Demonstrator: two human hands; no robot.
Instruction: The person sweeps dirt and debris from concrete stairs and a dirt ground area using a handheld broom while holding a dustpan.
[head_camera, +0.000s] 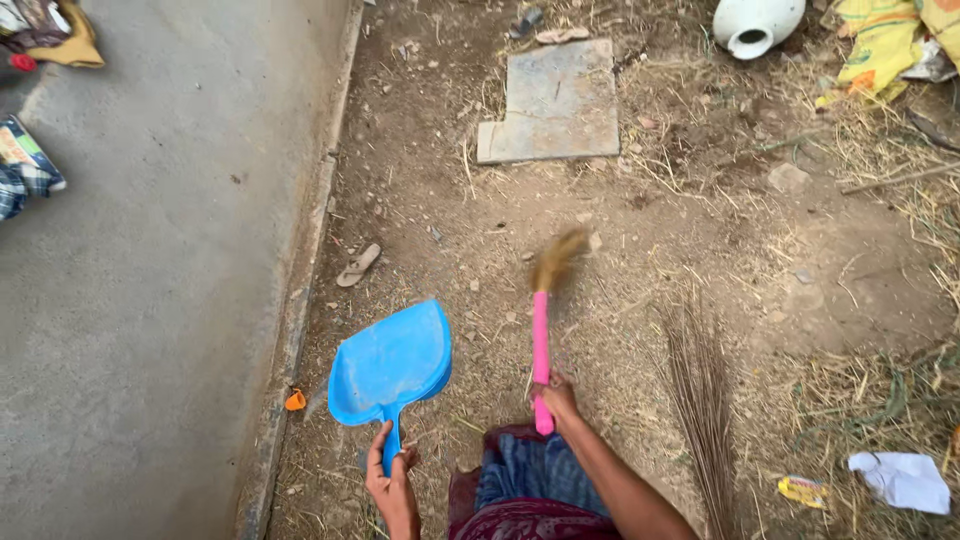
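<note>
Head view, looking down on bare ground beside a concrete floor (150, 300). The left hand (392, 487) is closed around the handle of a blue dustpan (390, 365), whose pan lies just above the dirt near the concrete edge. The right hand (560, 400) grips the pink handle of a small broom (541, 330); its straw head is blurred over the soil. A bundle of twigs (700, 400) lies to the right, a stone slab (555, 100) and a white pot (755, 25) farther off, crumpled paper (905, 480) at lower right.
</note>
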